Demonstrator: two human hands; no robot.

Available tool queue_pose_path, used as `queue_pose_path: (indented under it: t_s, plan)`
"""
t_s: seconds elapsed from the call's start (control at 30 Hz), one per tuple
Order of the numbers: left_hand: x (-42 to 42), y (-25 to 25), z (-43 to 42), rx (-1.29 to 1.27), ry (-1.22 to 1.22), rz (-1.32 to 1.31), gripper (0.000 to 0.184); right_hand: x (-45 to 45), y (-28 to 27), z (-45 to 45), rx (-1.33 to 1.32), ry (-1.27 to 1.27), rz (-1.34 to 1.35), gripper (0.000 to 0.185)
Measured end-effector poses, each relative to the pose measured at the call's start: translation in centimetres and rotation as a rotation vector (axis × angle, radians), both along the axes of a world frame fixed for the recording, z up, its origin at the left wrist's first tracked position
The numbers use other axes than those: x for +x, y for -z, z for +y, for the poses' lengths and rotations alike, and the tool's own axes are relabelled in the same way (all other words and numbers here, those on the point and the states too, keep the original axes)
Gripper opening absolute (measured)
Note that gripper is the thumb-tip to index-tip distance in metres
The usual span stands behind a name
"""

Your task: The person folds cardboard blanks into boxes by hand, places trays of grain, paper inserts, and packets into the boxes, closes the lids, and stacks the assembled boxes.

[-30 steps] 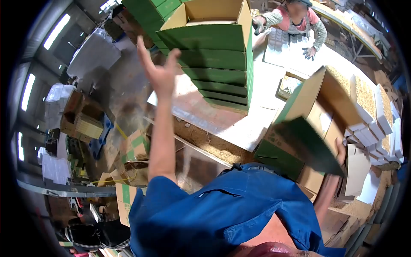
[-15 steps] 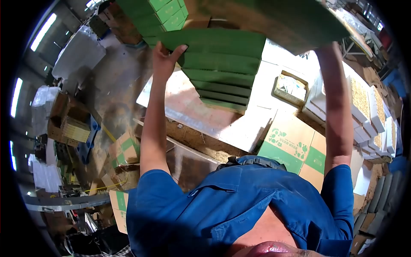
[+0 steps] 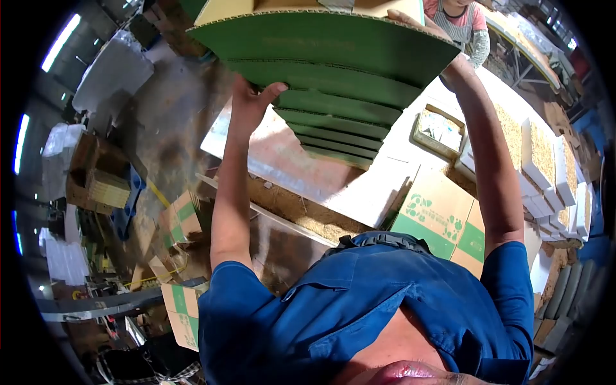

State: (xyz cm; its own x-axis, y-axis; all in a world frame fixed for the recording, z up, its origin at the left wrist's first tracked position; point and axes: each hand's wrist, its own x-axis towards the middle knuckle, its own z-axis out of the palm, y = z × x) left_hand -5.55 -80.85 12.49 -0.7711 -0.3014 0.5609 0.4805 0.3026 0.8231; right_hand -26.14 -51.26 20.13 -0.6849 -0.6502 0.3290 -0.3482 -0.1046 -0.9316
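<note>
A stack of green cardboard boxes [image 3: 340, 115] stands in front of me, one upon another. The top cardboard box [image 3: 321, 42] is open upward, with brown inner faces and a raw corrugated rim. My left hand [image 3: 252, 99] grips the left side of the stack just below it, thumb on the green front and the other fingers mostly hidden behind the edge. At the top box's right corner, my right hand [image 3: 454, 69] is partly hidden by the cardboard, its fingers reaching over the far side. The stack stands on a pale tabletop [image 3: 289, 160].
Right of the stack lies a shallow tray [image 3: 440, 130] with papers. White foam blocks [image 3: 539, 154] with a grainy filling stand further right. A printed carton [image 3: 436, 215] is near my waist. Another person [image 3: 459, 25] stands beyond the table. Cartons [image 3: 102, 183] sit at left.
The large cardboard piece at upper right has come down and leftward onto the stack, along with my right hand. My left hand stays at the stack's left edge. Another person has come into view.
</note>
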Motion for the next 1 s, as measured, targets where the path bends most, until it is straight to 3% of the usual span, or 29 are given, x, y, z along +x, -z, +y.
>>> queue_pose_path:
  t_s: [0.07, 0.13, 0.2, 0.23, 0.33, 0.57, 0.63, 0.73, 0.77, 0.93, 1.0]
  plan:
    - [-0.4, -0.4, 0.1, -0.027, 0.001, 0.076, 0.069, -1.0, -0.5, 0.1, 0.101, 0.113, 0.266, 0.06]
    - [-0.1, -1.7, -0.5, -0.013, 0.015, -0.004, 0.075, -0.7, -0.4, -0.4, 0.041, 0.138, 0.299, 0.059]
    - [-0.5, -3.0, -1.2, -0.091, -0.01, 0.234, 0.073, 0.1, -0.5, -0.5, -0.037, 0.144, 0.314, 0.059]
    - [-0.4, -3.8, -2.6, -0.408, -0.283, 0.166, 0.061, 0.5, -0.5, -0.5, -0.059, 0.146, 0.319, 0.059]
    - [-0.8, -5.2, -1.6, -0.237, -0.08, 0.272, 0.051, 0.3, -0.4, -0.9, -0.079, 0.163, 0.313, 0.058]
    - [-2.6, -2.6, -3.7, -0.014, -0.044, 0.206, 0.048, -0.3, -0.3, -1.6, -0.076, 0.167, 0.274, 0.056]
    - [-2.7, -0.8, -4.0, -0.17, -0.283, 0.284, 0.052, -0.1, 1.6, -2.4, -0.087, 0.202, 0.273, 0.056]
    - [-2.8, -1.5, -3.6, -0.303, -0.434, 0.425, 0.059, 0.0, 1.8, -3.0, -0.108, 0.211, 0.276, 0.055]
    - [-2.7, -0.5, -4.5, -0.042, -0.264, 0.293, 0.062, -0.2, 2.0, -3.5, -0.103, 0.215, 0.269, 0.055]
    - [-2.9, -1.1, -5.4, -0.23, -0.291, 0.289, 0.071, 1.5, -0.7, -3.5, -0.181, 0.204, 0.347, 0.054]
    - [-2.6, -2.2, -4.7, -0.11, -0.034, 0.333, 0.067, 2.4, -2.1, -2.4, -0.236, 0.206, 0.378, 0.053]
